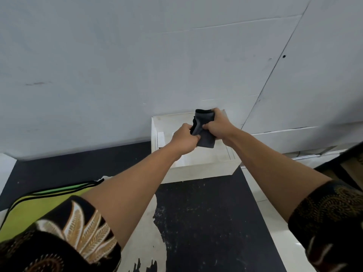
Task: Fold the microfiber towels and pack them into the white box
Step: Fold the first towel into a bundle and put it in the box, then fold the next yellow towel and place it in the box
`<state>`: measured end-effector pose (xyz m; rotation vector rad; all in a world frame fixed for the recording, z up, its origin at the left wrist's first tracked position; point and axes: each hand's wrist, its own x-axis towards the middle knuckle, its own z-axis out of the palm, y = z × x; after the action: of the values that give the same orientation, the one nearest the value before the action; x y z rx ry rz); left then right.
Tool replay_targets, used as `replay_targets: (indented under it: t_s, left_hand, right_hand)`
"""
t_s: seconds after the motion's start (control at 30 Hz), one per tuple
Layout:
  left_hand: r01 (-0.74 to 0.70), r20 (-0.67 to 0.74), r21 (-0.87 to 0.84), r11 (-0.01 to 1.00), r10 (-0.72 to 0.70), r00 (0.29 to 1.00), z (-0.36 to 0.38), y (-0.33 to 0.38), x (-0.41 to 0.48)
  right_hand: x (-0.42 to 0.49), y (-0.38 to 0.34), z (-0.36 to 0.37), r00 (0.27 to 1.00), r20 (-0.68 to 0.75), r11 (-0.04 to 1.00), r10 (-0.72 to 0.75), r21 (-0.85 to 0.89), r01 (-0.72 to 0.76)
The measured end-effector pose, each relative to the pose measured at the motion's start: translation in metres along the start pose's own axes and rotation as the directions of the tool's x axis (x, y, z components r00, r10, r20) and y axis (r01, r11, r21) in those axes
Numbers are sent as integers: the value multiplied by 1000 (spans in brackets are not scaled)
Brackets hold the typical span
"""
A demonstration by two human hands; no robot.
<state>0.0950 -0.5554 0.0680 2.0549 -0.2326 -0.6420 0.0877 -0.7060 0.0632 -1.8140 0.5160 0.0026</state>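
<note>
The folded towel (204, 132) was a compact dark grey bundle with a black edge at its top, plush in texture, and bore no readable label or writing. Its long axis ran away from the person. The left hand (183, 139) and right hand (218, 126) both gripped it from opposite sides, holding it over the open white box (196, 169), which stood against the wall (117, 65).

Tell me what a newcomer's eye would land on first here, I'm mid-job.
First, the folded dark grey towel at centre frame, gripped by both the left hand and right hand above the open white box that sits against the wall. Next, the bright lime-green cloth at lower left on the black surface, partly hidden by the left arm.
</note>
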Motion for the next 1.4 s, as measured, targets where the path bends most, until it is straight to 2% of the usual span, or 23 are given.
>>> replay_targets:
  t_s: [0.2,0.3,0.4,0.5,0.63,0.73,0.83,0.97,1.1,1.17,1.23,1.3,1.4]
  left_hand:
    - [130,118,80,988,-138,983,15,-11,27]
    - [164,193,85,983,-178,965,28,-16,40]
    - [196,207,110,974,-216,954,37,-23,53]
    - [238,230,183,954,-277,933,45,-29,63]
    - [289,309,404,868,-427,850,52,-38,70]
    - [276,312,442,854,-435,845,53,-42,76]
    - [282,308,478,832,-459,833,52,-44,78]
    - [357,339,409,840,-503,795,51,-50,77]
    - [333,351,244,911,-403,845,52,-48,84]
    - [315,349,215,924,-374,859,52,-45,88]
    - [314,360,223,923,-378,853,51,-43,89]
    - [326,366,238,915,-395,843,49,-41,87]
    - [306,386,310,900,-413,825,41,-39,75]
  right_hand:
    - [33,22,1,983,58,969,177,-187,-163]
    - [46,33,1,992,31,918,126,-383,-104]
    - [57,39,4,993,69,852,92,-521,-42]
    - [64,49,6,992,98,712,84,-702,9]
    - [65,66,12,976,211,414,44,-894,174]
    - [65,71,21,960,279,315,2,-912,264]
    - [65,77,28,955,297,273,6,-919,284]
    - [63,86,34,961,277,301,-1,-916,265]
    - [60,85,39,985,164,367,-53,-914,172]
    - [60,79,35,988,145,353,-59,-922,157]
    - [61,74,29,966,258,254,-30,-933,257]
    - [58,68,28,911,408,188,61,-901,391]
    - [48,65,31,862,458,186,219,-886,424]
